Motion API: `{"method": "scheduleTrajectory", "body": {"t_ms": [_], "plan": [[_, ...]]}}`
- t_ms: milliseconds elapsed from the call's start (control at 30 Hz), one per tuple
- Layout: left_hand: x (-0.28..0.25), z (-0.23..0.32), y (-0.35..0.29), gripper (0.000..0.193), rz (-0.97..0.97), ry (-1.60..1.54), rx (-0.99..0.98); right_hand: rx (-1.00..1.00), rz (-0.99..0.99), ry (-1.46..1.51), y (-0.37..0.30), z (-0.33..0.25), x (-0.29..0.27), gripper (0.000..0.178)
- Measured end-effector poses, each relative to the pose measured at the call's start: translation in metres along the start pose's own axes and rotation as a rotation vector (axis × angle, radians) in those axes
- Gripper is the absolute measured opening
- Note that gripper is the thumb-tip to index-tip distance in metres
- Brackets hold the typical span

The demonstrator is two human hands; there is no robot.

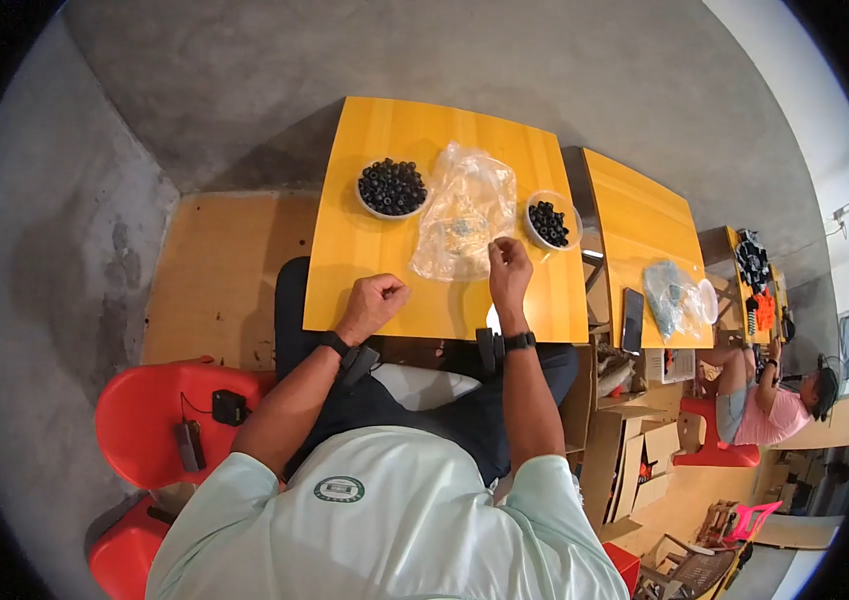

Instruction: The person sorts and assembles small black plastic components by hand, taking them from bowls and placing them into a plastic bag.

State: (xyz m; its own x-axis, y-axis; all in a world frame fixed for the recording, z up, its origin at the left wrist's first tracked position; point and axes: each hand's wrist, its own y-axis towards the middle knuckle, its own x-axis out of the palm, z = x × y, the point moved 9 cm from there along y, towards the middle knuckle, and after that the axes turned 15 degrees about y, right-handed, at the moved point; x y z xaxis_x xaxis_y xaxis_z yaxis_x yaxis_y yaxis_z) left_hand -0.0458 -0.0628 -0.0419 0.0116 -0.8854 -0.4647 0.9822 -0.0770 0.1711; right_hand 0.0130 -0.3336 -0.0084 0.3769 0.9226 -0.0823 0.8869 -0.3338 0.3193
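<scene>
The clear plastic bag (464,212) lies in the middle of the yellow bench (364,262), between a white bowl (392,190) heaped with small black ring-shaped parts on its left and a smaller white bowl (551,222) of the same black parts on its right. Something small and pale seems to sit inside the bag, too blurred to identify.

The right hand (508,270) rests at the bag's near right corner, its fingers (496,250) drawn together at the plastic edge; whether they have actually pinched the film or only touch it I cannot tell. The left hand (374,303) sits on the bench nearer the person, apart from the bag, curled into a loose fist; nothing shows in it, though a small part could be hidden inside.

As I judge it, handling the bag well means gripping the film itself rather than the contents, and lifting or opening it low over the bench so nothing spills toward the near edge. The free left hand would serve best steadying the bag's opposite side. The bowls stand close on either side, so sideways pulls should be short.

Further right, another yellow bench (634,215) carries a second bag, and a person in a pink shirt (772,412) sits beyond.
</scene>
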Motion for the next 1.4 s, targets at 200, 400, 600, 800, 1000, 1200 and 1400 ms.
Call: {"method": "scheduleTrajectory", "body": {"t_ms": [200,400,600,800,1000,1200,1400], "plan": [[0.005,-0.007,0.001,0.018,-0.077,-0.216,-0.092,0.545,-0.4,0.581,-0.085,0.002,0.058,0.009],[0.013,0.007,-0.001,0.026,-0.219,-0.3,-0.101,0.663,-0.422,0.585,-0.117,0.01,0.075,0.014],[0.009,0.012,-0.002,0.015,-0.187,-0.113,-0.04,0.694,-0.481,0.486,-0.116,0.006,0.082,0.015],[-0.001,0.044,-0.002,0.014,-0.049,0.171,0.201,0.7,-0.479,0.501,-0.117,0.022,0.083,0.015],[-0.01,0.046,0.005,0.009,0.13,0.39,0.258,0.755,-0.276,0.725,-0.114,0.021,0.073,0.017],[-0.004,0.048,0.012,0.011,0.126,0.639,0.376,0.92,-0.322,1.295,-0.109,0.028,0.069,0.019],[-0.007,0.041,0.012,0.014,0.131,0.643,0.35,0.896,-0.296,1.586,-0.11,0.031,0.072,0.018]]}}
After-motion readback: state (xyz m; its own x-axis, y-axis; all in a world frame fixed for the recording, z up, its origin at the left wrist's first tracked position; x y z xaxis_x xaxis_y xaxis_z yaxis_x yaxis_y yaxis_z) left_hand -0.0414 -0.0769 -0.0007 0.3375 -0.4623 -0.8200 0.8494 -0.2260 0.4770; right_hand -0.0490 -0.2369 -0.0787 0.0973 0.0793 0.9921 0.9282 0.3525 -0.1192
